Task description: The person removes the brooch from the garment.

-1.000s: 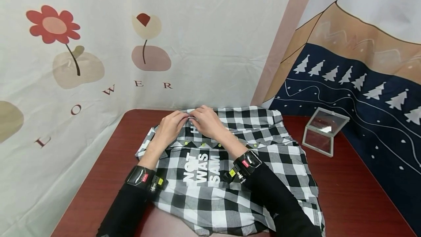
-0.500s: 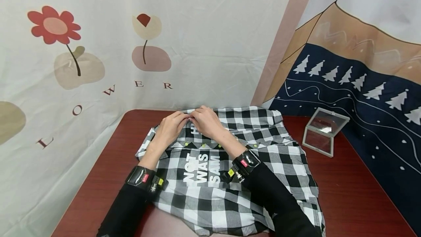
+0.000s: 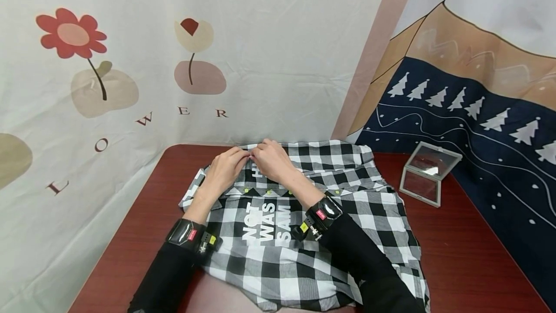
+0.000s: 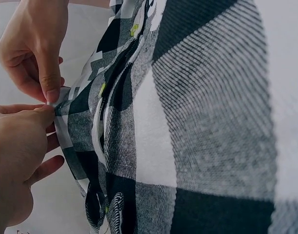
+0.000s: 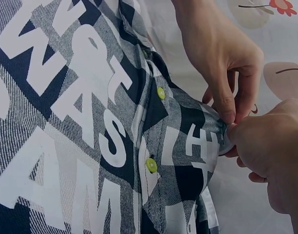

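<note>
While a black-and-white checked shirt (image 3: 299,221) lies spread on a red-brown table (image 3: 469,255), the left hand (image 3: 226,168) and right hand (image 3: 271,160) meet at its far edge, both pinching the fabric there, apparently to fasten it.

1. The shirt (image 3: 304,235) runs off the head view's lower edge.
2. Both hands cover the shirt's far edge (image 3: 256,158); what lies under the fingers is hidden.
3. The forearms hide parts of the shirt's print (image 3: 266,223).
</note>
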`<state>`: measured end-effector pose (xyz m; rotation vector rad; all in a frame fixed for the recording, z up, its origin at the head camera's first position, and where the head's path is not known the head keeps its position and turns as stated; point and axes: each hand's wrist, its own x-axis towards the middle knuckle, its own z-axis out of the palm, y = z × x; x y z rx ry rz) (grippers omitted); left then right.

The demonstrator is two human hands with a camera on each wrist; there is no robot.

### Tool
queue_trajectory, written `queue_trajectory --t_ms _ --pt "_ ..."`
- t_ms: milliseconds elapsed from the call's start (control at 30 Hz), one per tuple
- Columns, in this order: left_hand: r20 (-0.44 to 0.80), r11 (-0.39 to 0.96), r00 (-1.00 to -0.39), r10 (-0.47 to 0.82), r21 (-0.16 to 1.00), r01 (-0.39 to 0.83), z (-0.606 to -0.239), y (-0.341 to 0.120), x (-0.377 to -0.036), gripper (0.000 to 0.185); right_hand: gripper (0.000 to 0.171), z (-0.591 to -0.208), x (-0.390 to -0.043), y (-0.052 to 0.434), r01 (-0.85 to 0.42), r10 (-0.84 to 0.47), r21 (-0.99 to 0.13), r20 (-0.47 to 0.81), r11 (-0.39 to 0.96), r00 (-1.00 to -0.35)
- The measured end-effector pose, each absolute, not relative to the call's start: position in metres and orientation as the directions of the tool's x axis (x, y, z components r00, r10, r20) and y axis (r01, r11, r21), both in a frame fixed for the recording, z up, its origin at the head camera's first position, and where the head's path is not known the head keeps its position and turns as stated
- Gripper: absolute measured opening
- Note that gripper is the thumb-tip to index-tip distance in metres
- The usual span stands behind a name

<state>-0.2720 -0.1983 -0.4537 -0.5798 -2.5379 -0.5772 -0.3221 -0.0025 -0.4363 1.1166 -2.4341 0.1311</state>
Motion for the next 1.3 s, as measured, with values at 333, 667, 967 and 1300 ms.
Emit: queue_trajectory --t_ms 333,667,967,1300 --pt "0.539 0.819 -0.790 0.292 0.286 0.498 -0.457 -0.199 -0.272 0.018 0.016 -0.440 -0.321 0.000 -0.756 -0.690 0.083 0.482 0.650 -0.540" --pt "0.563 0.794 -0.780 0.274 0.325 0.513 -0.458 -0.200 -0.272 0.017 0.016 -0.446 -0.320 0.003 -0.771 -0.674 0.088 0.555 0.630 -0.487" --pt "0.575 0.704 -0.798 0.180 0.492 0.513 -0.462 -0.204 -0.272 0.022 0.014 -0.457 -0.323 0.005 -0.801 -0.619 -0.004 0.632 0.599 -0.466" --pt "0.572 0.661 -0.811 0.123 0.562 0.497 -0.467 -0.206 -0.276 0.027 0.010 -0.465 -0.324 0.005 -0.789 -0.516 -0.218 0.653 0.574 -0.555"
